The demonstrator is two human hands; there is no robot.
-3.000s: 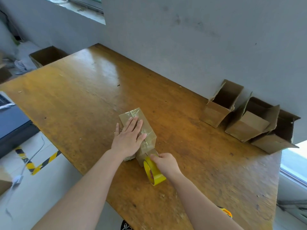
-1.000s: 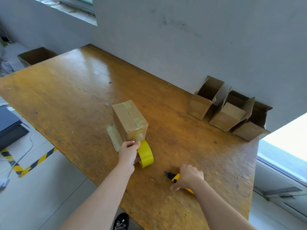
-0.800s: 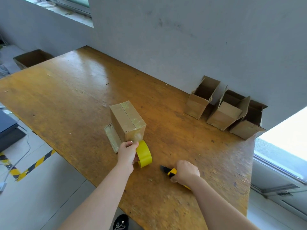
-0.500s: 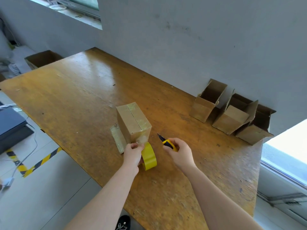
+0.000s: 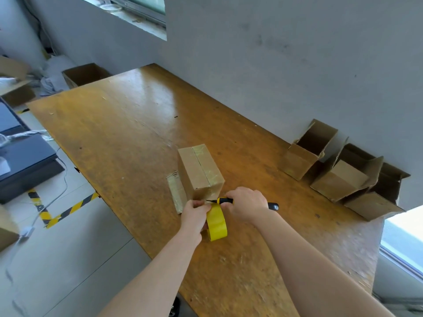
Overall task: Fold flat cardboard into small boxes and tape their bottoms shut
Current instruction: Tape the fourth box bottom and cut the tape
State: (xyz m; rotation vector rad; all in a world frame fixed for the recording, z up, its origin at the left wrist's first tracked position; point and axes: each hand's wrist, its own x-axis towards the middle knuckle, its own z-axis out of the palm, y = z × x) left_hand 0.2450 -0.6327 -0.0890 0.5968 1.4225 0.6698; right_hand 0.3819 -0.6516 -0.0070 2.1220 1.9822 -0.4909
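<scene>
A small cardboard box (image 5: 199, 170) stands on the wooden table (image 5: 128, 124) with clear tape along its top seam and a flap lying flat on its left. Just in front of it, my left hand (image 5: 195, 215) grips a yellow tape roll (image 5: 217, 221) that stands on edge. My right hand (image 5: 246, 205) holds a yellow and black utility knife (image 5: 225, 200). Its blade tip points left and reaches the stretch of tape between the roll and the box's near face.
Three folded open boxes (image 5: 338, 172) lie on their sides against the grey wall at the table's right end. A larger open carton (image 5: 83, 74) sits past the table's far left corner. A dark machine (image 5: 20, 161) and hazard-striped floor tape (image 5: 66, 210) are left of the table.
My right hand picked the knife up from the table at the right and brought it left to the tape by the roll. My left hand moved from the box top to the roll.
</scene>
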